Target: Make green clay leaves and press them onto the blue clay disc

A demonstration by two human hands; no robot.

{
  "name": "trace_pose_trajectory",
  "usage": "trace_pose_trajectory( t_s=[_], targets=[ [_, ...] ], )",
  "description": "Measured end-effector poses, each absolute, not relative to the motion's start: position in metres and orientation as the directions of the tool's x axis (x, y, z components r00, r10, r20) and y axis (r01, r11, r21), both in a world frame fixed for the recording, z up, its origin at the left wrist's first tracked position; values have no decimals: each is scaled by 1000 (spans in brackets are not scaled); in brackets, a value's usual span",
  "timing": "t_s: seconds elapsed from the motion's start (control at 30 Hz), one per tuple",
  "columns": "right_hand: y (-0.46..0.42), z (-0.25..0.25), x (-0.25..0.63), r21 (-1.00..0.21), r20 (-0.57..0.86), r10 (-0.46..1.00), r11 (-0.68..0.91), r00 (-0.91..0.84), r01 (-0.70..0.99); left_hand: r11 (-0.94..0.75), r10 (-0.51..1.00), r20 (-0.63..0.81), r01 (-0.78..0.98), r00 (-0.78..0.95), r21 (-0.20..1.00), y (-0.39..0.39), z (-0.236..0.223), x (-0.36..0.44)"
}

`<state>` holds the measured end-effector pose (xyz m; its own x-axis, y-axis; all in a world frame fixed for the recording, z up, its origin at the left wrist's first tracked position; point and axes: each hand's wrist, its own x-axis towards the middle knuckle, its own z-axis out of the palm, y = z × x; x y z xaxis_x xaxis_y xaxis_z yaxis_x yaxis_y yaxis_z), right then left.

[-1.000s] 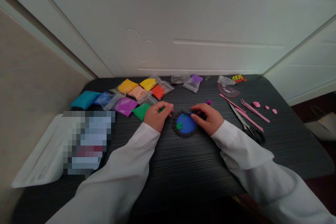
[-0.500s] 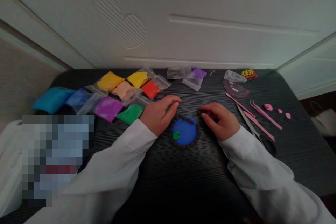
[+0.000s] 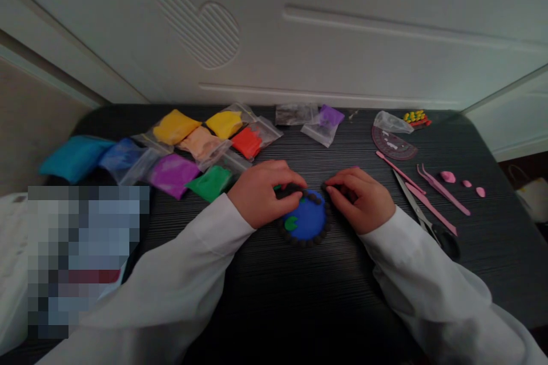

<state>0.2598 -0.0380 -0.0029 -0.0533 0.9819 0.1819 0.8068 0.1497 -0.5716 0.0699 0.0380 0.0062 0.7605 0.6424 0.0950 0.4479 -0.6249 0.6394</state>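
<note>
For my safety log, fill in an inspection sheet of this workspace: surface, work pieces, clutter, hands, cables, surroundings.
Surface: dark table with fine lines.
Work pieces: blue disc edged with dark balls, a green notched piece on it.
Clutter: coloured bags on the left; scissors, tweezers, protractor and pink lumps on the right.
Hands: left hand at the disc's edge, grip unclear; right hand beside it, fingertips on a small dark piece.
Cables: nothing seen.
Surroundings: white panel behind the table.
</note>
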Motion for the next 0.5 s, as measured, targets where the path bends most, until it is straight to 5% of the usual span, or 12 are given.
trace_pose_trajectory(
  t_s=[0.5],
  targets=[
    [-38, -3, 259, -577, 214, 976, 168, -50, 799, -634, 678, 37, 558, 734, 535, 35, 6, 79]
  ],
)
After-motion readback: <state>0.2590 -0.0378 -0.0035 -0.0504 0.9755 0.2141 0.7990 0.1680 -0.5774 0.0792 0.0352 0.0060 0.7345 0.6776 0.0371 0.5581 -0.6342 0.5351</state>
